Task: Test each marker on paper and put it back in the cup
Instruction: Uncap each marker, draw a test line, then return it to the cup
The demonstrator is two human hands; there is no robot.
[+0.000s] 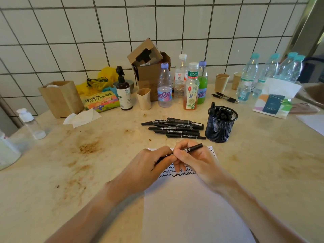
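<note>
Marker is held over the white paper, with both hands' fingers curled round it: left hand on its near end, right hand on its middle. 1 mesh cup stands beside a marker pile.

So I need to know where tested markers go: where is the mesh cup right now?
In the head view the black mesh cup stands right of centre on the table, just right of the pile of loose markers and beyond the paper.
</note>
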